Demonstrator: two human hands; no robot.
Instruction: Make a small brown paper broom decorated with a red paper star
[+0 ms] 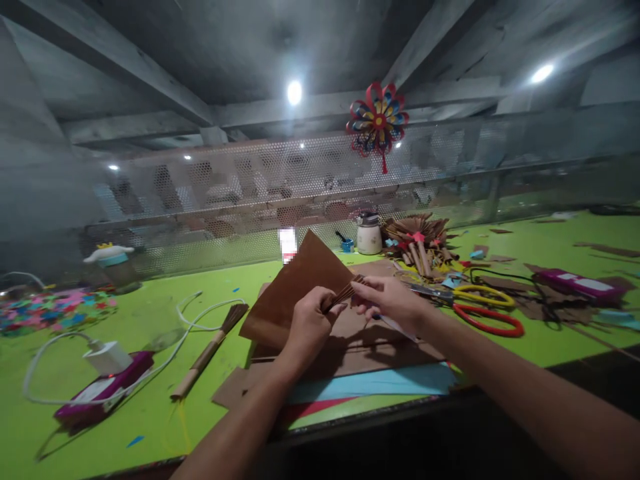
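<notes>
A sheet of brown paper [305, 287] is raised above the table, its right edge gathered into narrow pleats [346, 293]. My left hand [314, 319] grips the pleats from the near side, fingers closed. On the other end of the pleats, my right hand [385, 299] pinches the paper between thumb and fingers. Under both hands lie more flat brown sheets [380, 353], with light blue paper [380, 383] and a strip of red paper along the table's front edge. Scissors [487, 320] with one yellow and one red handle rest just right of my right hand.
A folded brown paper fan [210, 350] tied as a bundle lies left. Purple power strips [105, 393] [583, 283] with cables sit on both sides. Behind stand a white jar [369, 235], a small blue pot [347, 246], finished paper fans [420, 240], a cup [117, 267] and colourful paper stars [55, 310].
</notes>
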